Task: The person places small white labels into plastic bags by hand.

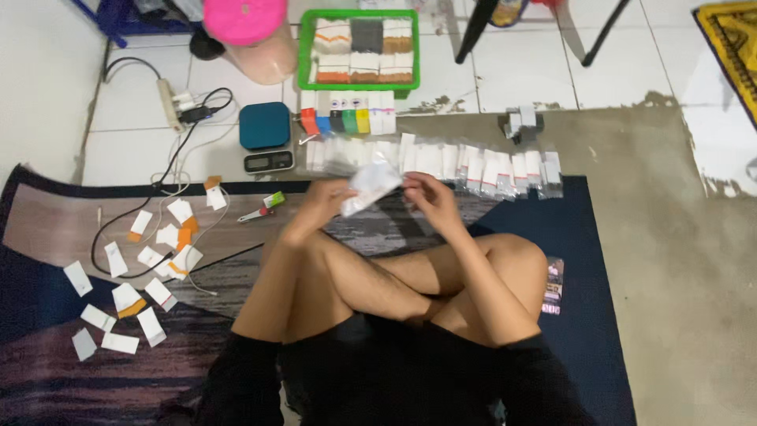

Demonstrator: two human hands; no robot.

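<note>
Both hands meet above the crossed legs: the left hand (322,203) and right hand (430,197) pinch opposite ends of a small clear packet (371,188), probably plastic, lying crosswise between them, neither nearer.

Person sits cross-legged on dark rug (599,260). Left hand (319,203) and right hand (430,197) both pinch small clear plastic bag (371,187). Row of filled bags (441,162) on floor just beyond. Green tray (303,47) farther back, teal scale (265,130) left of it, white slips (126,300) scattered far left.
</note>
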